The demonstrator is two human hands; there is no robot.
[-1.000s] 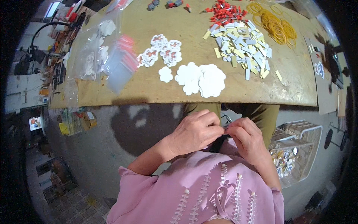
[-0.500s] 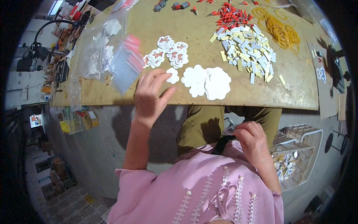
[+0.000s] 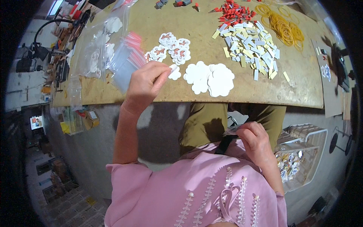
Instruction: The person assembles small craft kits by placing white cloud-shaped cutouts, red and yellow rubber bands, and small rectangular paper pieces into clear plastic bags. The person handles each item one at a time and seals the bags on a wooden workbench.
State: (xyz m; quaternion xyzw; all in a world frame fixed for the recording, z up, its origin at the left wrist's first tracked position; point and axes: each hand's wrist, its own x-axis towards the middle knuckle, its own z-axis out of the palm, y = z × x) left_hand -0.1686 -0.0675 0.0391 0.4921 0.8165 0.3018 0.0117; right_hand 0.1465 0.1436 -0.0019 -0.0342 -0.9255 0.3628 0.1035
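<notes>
My left hand (image 3: pixel 145 83) is over the table's near edge, with thumb and forefinger closed in a pinch on the edge of a small white scalloped card (image 3: pixel 175 74). Just beyond it lie small stacks of scalloped cards with a brown printed figure (image 3: pixel 180 53). To the right of the fingertips are larger white flower-shaped cards (image 3: pixel 220 80), overlapping each other. Down by my lap, my right hand (image 3: pixel 257 143) is closed on a clear plastic bag (image 3: pixel 231 130), most of which the fingers hide.
Clear zip bags with pink-red tops (image 3: pixel 128 56) lie left of the cards. Farther right are heaps of pale yellow and white small strips (image 3: pixel 251 51), red-and-grey small parts (image 3: pixel 236 15) and yellow rubber bands (image 3: pixel 287 32). White plastic baskets (image 3: pixel 317 151) stand on the floor at right.
My left hand has moved slightly left, and its spread thumb and forefinger have closed into a pinch at the small white card. The right hand has stayed about where it was.
</notes>
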